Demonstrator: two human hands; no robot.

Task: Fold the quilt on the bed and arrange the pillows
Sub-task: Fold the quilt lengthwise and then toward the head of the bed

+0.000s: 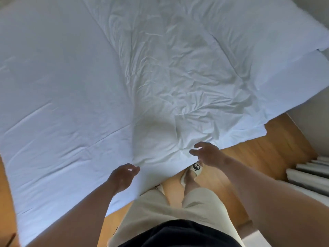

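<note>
The crumpled white quilt (178,77) is seen laid in a long strip across the bed (53,90), its near end reaching the bed's edge. The left hand (122,177) and right hand (208,154) are held at that near end, one at each side, with fingers loosely spread and curved and nothing gripped. Whether the fingertips touch the cloth cannot be told.

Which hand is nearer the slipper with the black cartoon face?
Right. The right hand appears right next to the slipper, overlapping its toe in the image; the left hand is farther off to the left, at the near edge of the quilt.
</note>
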